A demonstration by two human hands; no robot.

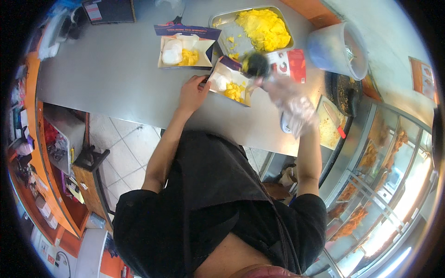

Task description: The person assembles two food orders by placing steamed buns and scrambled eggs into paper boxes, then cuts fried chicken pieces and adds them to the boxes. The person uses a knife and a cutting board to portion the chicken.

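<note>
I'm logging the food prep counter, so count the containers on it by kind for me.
Open paper meal boxes with yellow and white food: 2, one further back, one steadied by the left hand.
Metal tray of yellow food: 1.
Pale plastic bucket: 1.
Total: 4.

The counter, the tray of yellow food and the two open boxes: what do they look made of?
Counter: likely brushed stainless steel, grey with a dull sheen. Tray: also looks metal, with a shiny raised rim. The box under the left hand, box, and the far box look like printed paperboard, with thin folded flaps, pale inside and dark outside. The right hand seems to wear a clear plastic glove, though blurred.
</note>
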